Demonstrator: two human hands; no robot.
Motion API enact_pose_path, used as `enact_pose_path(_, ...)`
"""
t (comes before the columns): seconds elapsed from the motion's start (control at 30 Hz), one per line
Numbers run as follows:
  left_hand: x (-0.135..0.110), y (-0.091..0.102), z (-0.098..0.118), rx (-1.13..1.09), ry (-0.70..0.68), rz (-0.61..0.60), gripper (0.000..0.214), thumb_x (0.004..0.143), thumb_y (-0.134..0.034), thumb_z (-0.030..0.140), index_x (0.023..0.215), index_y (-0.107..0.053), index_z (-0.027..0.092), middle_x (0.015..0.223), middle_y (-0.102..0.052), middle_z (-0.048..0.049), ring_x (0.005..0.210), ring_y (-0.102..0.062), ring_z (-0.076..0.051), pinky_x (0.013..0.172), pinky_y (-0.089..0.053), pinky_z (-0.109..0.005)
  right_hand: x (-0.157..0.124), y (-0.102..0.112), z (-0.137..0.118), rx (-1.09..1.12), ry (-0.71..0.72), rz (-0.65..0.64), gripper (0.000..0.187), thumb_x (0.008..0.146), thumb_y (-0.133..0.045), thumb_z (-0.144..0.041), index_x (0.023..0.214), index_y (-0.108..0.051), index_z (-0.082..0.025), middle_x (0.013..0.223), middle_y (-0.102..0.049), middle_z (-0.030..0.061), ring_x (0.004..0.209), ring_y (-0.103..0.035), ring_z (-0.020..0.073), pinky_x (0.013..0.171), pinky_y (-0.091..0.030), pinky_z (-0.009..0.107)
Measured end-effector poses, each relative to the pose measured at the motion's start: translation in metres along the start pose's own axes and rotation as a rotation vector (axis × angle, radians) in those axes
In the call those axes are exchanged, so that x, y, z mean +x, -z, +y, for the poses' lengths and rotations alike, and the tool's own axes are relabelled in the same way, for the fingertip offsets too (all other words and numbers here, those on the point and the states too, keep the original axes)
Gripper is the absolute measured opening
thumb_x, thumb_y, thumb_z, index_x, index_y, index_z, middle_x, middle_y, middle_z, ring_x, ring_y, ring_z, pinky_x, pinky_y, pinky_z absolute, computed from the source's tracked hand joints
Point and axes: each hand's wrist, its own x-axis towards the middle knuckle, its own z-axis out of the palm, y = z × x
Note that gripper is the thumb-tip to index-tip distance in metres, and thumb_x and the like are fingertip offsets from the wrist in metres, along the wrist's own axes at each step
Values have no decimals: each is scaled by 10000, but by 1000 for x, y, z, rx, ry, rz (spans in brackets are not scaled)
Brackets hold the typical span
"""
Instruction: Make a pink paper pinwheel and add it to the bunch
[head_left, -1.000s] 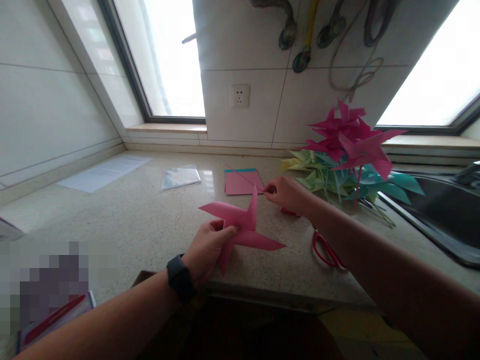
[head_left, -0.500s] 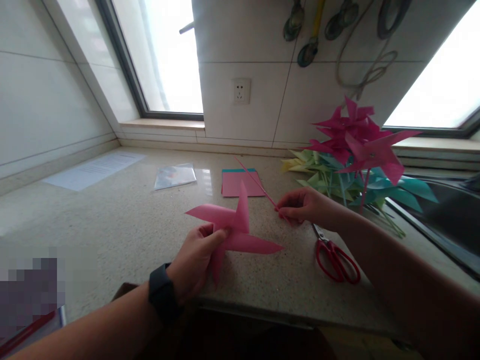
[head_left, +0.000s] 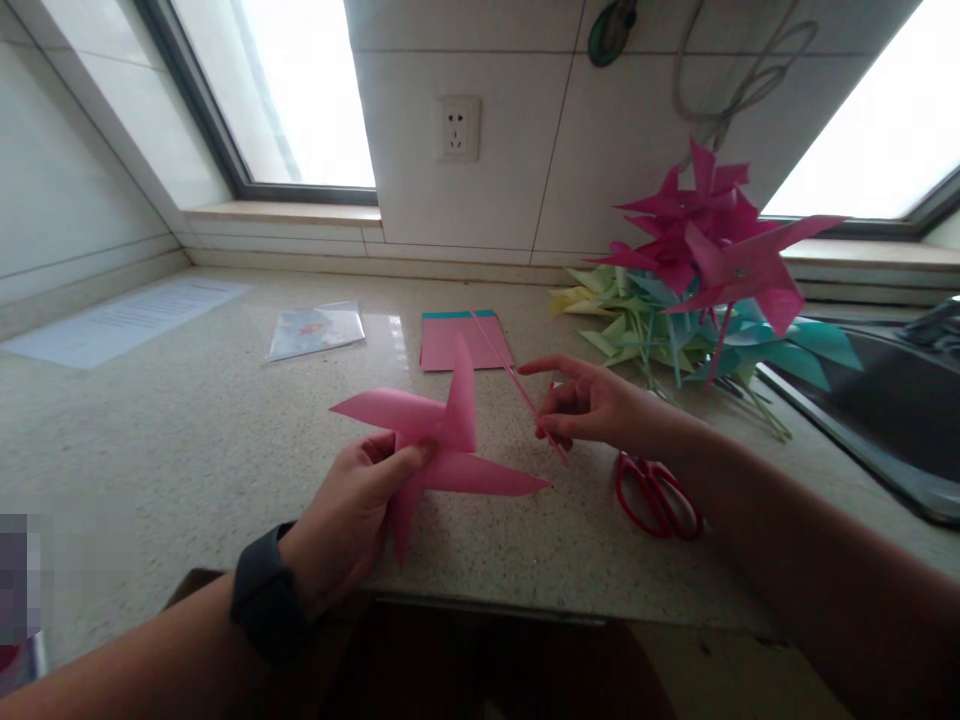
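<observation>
Pinched at its middle, a pink paper pinwheel [head_left: 450,470] is held by my left hand [head_left: 352,510], thumb on top and the other fingers partly hidden beneath. My right hand [head_left: 585,400] grips a thin pink stick [head_left: 495,350] near its lower end, with the index finger stretched out along it. The stick slants up and left, its far end over a stack of pink and blue paper squares [head_left: 461,345]. Stick and pinwheel are apart. Red-handled scissors [head_left: 658,495] lie on the counter beside my right forearm, their blades hidden behind it.
Finished pink pinwheels [head_left: 739,265] rise at the right, above green and yellow ones [head_left: 630,335] and blue ones [head_left: 810,345]. A dark sink [head_left: 900,400] borders the counter there. Further left lie a clear plastic packet [head_left: 315,330] and a printed sheet [head_left: 120,315].
The view has tilted down slightly. My right hand's index finger has extended away from the other fingers, and the stick has turned steeper. My left hand still holds the pinwheel.
</observation>
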Motion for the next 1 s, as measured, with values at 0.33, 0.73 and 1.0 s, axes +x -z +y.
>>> enact_pose_path(0.33,0,-2,0,67,-15,27,244,669,-853,279,797,-749,99,747,-705,-47,603,-573,-99,514,-453,-172,0,-8,-3,-58,83,55,191,805,-744,-268,969,-675,-199,695,-684,-27,595,-647,112,589,-542,244)
enact_pose_path(0.73,0,1,-3,67,-21,17,294,660,-874,327,819,-749,113,753,-701,-36,559,-559,-82,415,-414,-142,-6,-13,-5,-249,262,295,184,856,-688,-326,1004,-702,-218,849,-739,33,764,-706,169,712,-575,320)
enact_pose_path(1.0,3,3,-5,62,-10,-24,240,711,-849,309,820,-759,115,779,-730,-57,637,-615,-104,576,-505,-179,-19,-8,-21,-862,680,583,151,897,-674,-241,1012,-738,-316,982,-677,46,900,-645,223,809,-512,389)
